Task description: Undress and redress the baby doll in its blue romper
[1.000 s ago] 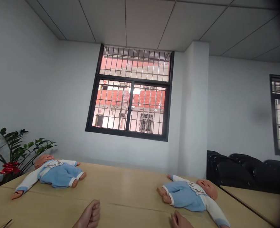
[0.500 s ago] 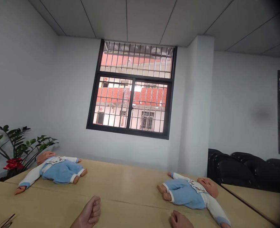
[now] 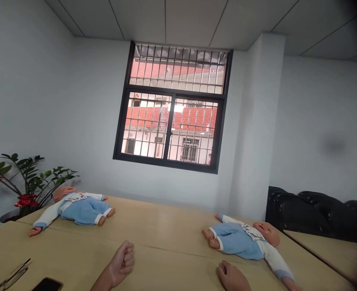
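Note:
My left hand [image 3: 122, 262] rests near the front of the table, curled into a fist with no object visible in it. My right hand [image 3: 232, 276], also closed, lies at the bottom of the view, apart from anything else. Just beyond it a baby doll [image 3: 239, 241] in blue and white clothes lies on its back, head to the right. A second, similar doll [image 3: 81, 209] lies farther off to the left, its head toward the potted plant. Neither hand touches a doll.
Both dolls lie on a light wooden table [image 3: 157, 226]. Eyeglasses [image 3: 15, 275] and a dark phone [image 3: 48, 284] are at the front left. A potted plant [image 3: 30, 178] with red bows stands past the left edge. Black chairs [image 3: 299, 214] stand at the right, below a barred window's wall.
The view has tilted down and shifted slightly left, bringing the phone and more of the glasses into sight. Both hands stay closed in nearly the same place on the table.

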Available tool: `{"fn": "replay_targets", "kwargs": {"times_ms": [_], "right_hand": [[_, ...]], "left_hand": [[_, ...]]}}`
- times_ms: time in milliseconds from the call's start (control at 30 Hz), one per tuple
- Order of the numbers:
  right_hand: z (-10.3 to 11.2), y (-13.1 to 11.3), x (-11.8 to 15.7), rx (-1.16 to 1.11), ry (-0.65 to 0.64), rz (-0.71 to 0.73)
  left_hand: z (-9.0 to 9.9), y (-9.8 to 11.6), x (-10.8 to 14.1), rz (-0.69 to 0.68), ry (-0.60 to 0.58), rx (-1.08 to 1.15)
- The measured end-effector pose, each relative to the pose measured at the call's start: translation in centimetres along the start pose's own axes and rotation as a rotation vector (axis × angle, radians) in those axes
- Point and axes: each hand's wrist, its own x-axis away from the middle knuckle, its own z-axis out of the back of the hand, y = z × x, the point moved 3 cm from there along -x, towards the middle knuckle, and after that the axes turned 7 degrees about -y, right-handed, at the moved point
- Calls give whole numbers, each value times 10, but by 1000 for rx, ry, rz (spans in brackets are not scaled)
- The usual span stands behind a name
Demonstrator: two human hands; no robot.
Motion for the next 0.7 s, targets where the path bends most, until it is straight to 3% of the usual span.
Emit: {"fn": "replay_targets", "kwargs": {"times_ms": [233,400,700], "right_hand": [[-2,-1,-3,66,-30,-6],[1,-15,-1,219,-112,-19],[0,-30,-7,434,-192,81]], "left_hand": [[-4,-3,3,122,-47,-17],[-4,0,5,179,-54,-24],[-2,3,7,222,-105,20]]}}
